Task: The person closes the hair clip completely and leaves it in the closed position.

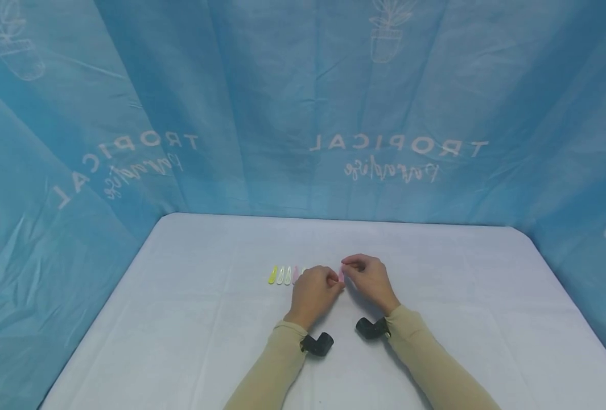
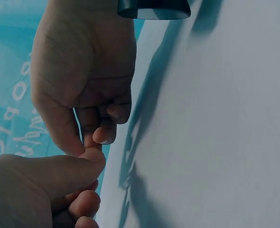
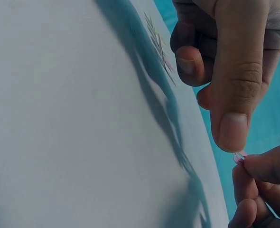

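A small pink snap hair clip [image 1: 341,275] is held between both hands above the white table. My left hand [image 1: 313,292] pinches one end of it, its thumb [image 3: 232,130] over the clip in the right wrist view. The fingertips of my right hand [image 1: 372,283] pinch the other end, where a bit of the pink clip [image 3: 241,158] shows. The left wrist view has both hands meeting at the fingertips, with the clip hidden. Just left of my left hand lies a row of clips: a yellow clip [image 1: 273,275], white clips [image 1: 284,275] and a pink clip [image 1: 296,274].
A white cloth covers the table [image 1: 180,319]. Blue printed curtains [image 1: 282,114] hang behind it and at both sides. Each wrist carries a black camera mount, the left mount [image 1: 317,344] and the right mount [image 1: 371,328] close to each other. My left hand partly covers the row's right end.
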{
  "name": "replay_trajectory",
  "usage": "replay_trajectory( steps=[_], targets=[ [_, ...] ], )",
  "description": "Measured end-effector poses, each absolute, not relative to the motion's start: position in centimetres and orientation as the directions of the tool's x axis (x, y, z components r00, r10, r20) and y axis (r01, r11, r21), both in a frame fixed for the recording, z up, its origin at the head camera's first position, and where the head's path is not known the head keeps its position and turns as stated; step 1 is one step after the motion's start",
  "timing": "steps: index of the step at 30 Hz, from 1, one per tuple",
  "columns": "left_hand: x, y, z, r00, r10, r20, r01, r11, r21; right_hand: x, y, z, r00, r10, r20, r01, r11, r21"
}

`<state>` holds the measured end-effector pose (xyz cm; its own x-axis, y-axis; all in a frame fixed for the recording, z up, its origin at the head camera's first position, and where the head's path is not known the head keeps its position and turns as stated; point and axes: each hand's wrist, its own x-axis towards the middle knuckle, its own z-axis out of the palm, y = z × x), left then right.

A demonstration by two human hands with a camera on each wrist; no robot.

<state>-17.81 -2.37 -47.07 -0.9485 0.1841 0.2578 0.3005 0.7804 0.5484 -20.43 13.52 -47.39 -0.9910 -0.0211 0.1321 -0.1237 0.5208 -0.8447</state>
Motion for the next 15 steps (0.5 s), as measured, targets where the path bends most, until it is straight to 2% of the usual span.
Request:
replay_trajectory(
  steps=[15],
  targets=[
    [-17.7,-4.1,-47.4,-0.952,0.129,0.277,0.262,0.81,0.525,-21.0,11.3,-47.2,-0.986,-0.082,0.142,-0.164,0.535,-0.829]
  ],
)
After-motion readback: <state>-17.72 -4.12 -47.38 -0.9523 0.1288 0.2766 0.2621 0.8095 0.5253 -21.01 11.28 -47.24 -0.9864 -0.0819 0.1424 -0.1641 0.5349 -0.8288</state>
